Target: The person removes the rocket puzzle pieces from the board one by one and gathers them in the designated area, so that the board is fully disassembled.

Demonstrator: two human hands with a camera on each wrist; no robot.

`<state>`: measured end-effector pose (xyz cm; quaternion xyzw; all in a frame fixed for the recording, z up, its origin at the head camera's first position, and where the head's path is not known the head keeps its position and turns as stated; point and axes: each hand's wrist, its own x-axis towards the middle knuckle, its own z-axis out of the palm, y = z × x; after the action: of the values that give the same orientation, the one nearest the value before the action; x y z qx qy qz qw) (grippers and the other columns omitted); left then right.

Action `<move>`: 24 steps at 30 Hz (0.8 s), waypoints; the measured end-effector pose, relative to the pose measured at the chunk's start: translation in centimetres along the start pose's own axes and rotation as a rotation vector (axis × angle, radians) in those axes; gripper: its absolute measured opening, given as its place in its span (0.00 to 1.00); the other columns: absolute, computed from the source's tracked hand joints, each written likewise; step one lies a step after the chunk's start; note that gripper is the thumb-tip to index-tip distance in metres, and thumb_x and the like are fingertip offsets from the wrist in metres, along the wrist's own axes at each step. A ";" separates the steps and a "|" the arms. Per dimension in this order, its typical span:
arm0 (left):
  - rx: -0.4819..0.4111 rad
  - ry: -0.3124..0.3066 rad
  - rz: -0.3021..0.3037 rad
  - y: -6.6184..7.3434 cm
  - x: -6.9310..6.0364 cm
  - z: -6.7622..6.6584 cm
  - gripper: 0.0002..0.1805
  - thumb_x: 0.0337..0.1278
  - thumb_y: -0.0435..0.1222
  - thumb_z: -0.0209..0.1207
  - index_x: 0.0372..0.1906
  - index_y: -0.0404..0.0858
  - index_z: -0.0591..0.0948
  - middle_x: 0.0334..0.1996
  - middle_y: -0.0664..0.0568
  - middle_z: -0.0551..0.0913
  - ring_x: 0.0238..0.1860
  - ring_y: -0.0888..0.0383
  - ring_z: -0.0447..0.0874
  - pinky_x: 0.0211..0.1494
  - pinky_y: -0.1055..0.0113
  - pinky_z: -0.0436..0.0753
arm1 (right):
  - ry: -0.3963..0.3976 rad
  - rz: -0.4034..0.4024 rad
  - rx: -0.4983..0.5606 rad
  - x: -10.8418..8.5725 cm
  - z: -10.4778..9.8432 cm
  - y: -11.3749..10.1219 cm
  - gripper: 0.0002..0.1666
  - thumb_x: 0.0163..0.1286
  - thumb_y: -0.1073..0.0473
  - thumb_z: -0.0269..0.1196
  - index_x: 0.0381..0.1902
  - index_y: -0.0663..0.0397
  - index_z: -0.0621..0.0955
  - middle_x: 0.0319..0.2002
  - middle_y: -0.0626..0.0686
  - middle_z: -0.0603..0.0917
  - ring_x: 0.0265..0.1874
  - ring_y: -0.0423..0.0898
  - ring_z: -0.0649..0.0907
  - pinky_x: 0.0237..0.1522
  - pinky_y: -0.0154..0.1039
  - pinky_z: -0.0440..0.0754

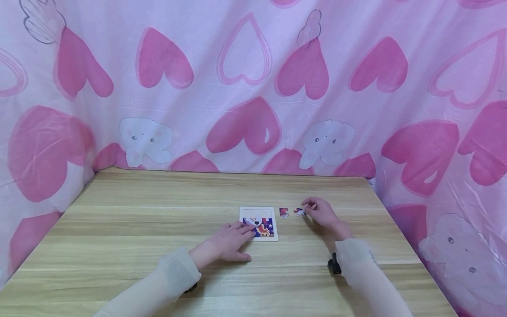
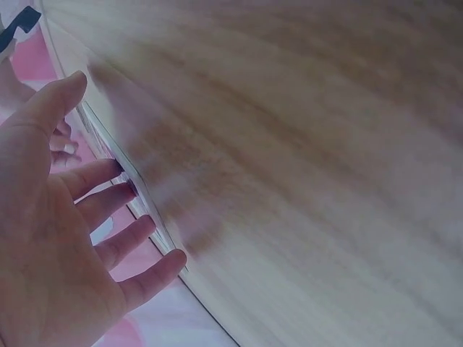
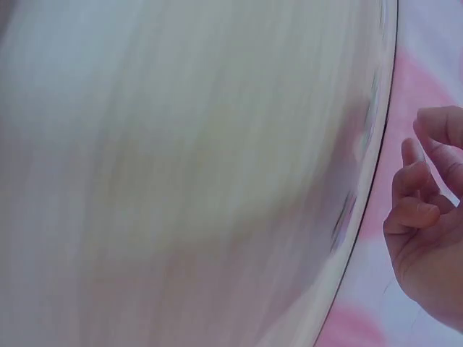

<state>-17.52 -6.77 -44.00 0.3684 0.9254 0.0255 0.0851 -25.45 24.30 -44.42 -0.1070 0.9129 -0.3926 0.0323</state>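
A white-framed jigsaw puzzle (image 1: 276, 229) lies on the table, its lower part filled with purple, white and orange pieces. My left hand (image 1: 229, 241) rests with spread, fairly straight fingers on the puzzle's left side, hiding part of it. In the left wrist view the fingertips of the left hand (image 2: 65, 217) touch the frame's edge. Two loose puzzle pieces lie right of the frame: one puzzle piece (image 1: 283, 212) close to it, another puzzle piece (image 1: 298, 211) beside my right hand (image 1: 322, 213). In the right wrist view the right hand (image 3: 427, 217) is raised, fingers loosely bent, nothing visible in them.
The wooden table (image 1: 158, 193) reaches back to a pink curtain (image 1: 245, 88) printed with hearts, which also hangs along both sides. Dark wrist devices show under the cuffs, such as the black device (image 1: 334, 264) at the right wrist.
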 end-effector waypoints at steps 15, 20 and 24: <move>-0.003 0.009 0.008 0.0 -0.1 -0.1 0.39 0.46 0.61 0.52 0.63 0.45 0.64 0.64 0.53 0.59 0.62 0.49 0.54 0.57 0.48 0.60 | -0.238 -0.210 -0.023 0.9 4.8 -5.2 0.10 0.57 0.69 0.59 0.38 0.57 0.78 0.29 0.48 0.75 0.29 0.44 0.73 0.30 0.39 0.74; 0.022 0.018 0.014 -0.1 -0.1 0.1 0.40 0.46 0.62 0.51 0.63 0.45 0.64 0.63 0.52 0.59 0.62 0.49 0.55 0.57 0.48 0.61 | -0.294 -0.309 -0.085 1.1 6.0 -6.3 0.11 0.56 0.70 0.58 0.37 0.55 0.80 0.30 0.47 0.76 0.29 0.42 0.73 0.32 0.38 0.72; 0.036 0.029 0.018 -0.1 -0.1 0.1 0.40 0.45 0.62 0.51 0.63 0.45 0.64 0.64 0.52 0.59 0.62 0.49 0.55 0.57 0.48 0.61 | -0.313 -0.365 -0.139 1.4 6.6 -6.5 0.10 0.57 0.69 0.58 0.36 0.54 0.81 0.30 0.47 0.76 0.28 0.41 0.73 0.32 0.37 0.72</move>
<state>-17.42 -6.92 -44.13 0.3780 0.9234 0.0147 0.0648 -24.73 14.94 -44.28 -0.3317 0.8871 -0.3068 0.0944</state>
